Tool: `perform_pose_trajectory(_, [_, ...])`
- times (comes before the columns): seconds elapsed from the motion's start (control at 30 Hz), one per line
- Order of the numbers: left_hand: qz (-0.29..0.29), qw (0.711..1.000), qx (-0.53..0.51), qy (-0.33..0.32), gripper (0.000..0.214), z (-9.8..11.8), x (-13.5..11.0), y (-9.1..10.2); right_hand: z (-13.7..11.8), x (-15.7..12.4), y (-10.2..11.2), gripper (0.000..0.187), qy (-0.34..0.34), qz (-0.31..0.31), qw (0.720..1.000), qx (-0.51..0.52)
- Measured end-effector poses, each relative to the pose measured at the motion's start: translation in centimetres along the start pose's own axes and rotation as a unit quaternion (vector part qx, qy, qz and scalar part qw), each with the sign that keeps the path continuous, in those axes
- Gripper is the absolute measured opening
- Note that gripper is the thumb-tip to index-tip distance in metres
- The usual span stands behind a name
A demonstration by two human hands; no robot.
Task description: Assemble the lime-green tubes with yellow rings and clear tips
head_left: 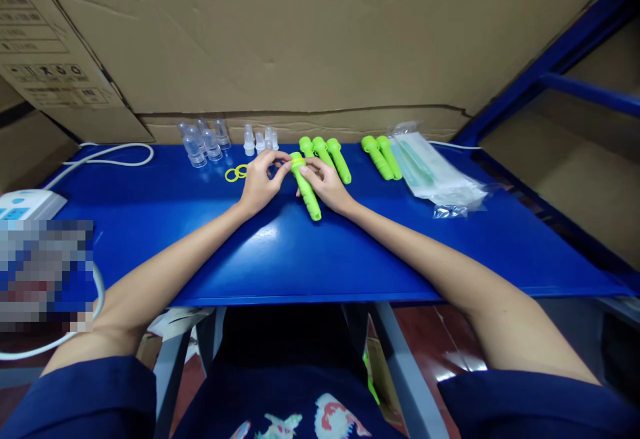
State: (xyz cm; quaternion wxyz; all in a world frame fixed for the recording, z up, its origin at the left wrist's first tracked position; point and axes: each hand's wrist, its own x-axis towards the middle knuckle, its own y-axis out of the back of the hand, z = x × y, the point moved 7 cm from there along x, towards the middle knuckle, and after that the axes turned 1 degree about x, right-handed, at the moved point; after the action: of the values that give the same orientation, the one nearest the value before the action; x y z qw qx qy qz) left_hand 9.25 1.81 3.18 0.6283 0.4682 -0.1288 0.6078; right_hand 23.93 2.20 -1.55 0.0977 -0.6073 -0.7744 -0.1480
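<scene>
A lime-green, flashlight-shaped tube (310, 200) is held tilted above the blue table, its wide end away from me. My right hand (326, 184) wraps round its upper body from the right. At the wide end, a yellow ring (297, 159) sits around the tube. My left hand (264, 178) pinches at that ring with thumb and forefinger; the exact contact is partly hidden. Loose yellow rings (233, 174) lie just left of my left hand, which partly covers them. Beyond my right hand rest three similar green tubes (340, 160) side by side.
Clear plastic cups (195, 149) and smaller clear caps (249, 139) stand at the back left. Two more green tubes (377, 158) lie beside a clear plastic bag (435, 169). A white cabled device (33, 206) sits at left. Cardboard (300, 46) walls the back.
</scene>
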Motion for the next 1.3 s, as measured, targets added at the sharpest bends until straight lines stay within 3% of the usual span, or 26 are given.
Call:
perform_pose_trajectory(0.3, [-0.027, 0.999, -0.009, -0.015, 0.022, 0.4, -0.3, -0.7, 0.6, 0.2, 0.3, 0.061, 0.014, 0.016, 1.0, -0.016])
perform_pose_trajectory(0.6, [-0.004, 1.0, -0.002, 0.008, 0.009, 0.0, -0.1, -0.3, 0.2, 0.0, -0.3, 0.065, 0.012, -0.01, 1.0, -0.02])
perform_pose_trajectory(1.3, [-0.042, 0.999, -0.019, 0.014, 0.006, -0.7, 0.2, -0.6, 0.8, -0.1, -0.2, 0.058, 0.001, -0.025, 1.0, -0.003])
